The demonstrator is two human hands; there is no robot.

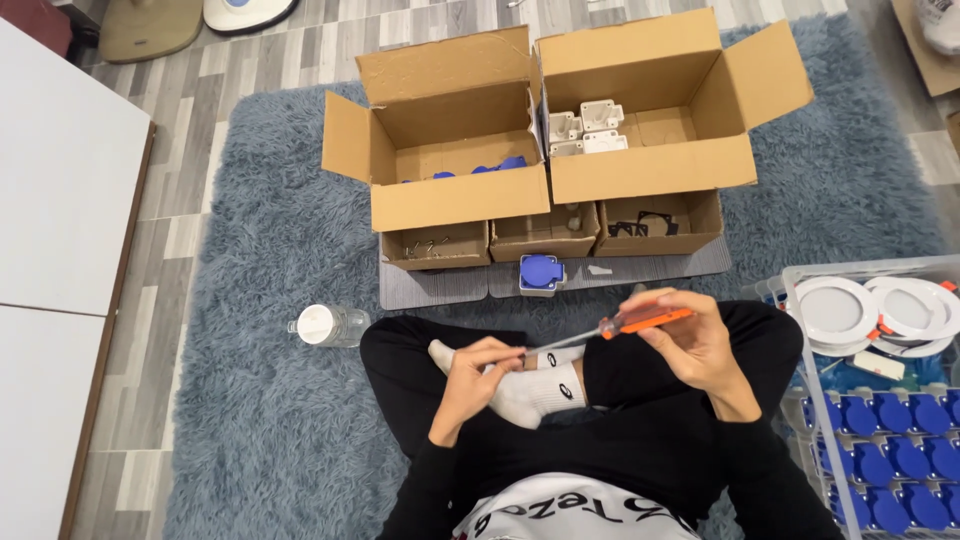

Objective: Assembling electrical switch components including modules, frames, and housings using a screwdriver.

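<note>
I sit cross-legged on a grey shaggy rug. My right hand [693,335] grips the orange handle of a screwdriver [640,322]. Its metal shaft runs left to my left hand [478,370], whose fingers pinch the tip; whether a small part sits there I cannot tell. Both hands hover over my lap, above a white sock [535,388]. A blue socket piece [541,271] stands on a grey mat just ahead of my knees.
Two open cardboard boxes stand ahead, the left box [455,200] with blue parts, the right box [650,180] with white parts. Three small trays sit below them. A water bottle [330,325] lies at left. A clear bin [880,400] with white round lamps and blue sockets is at right.
</note>
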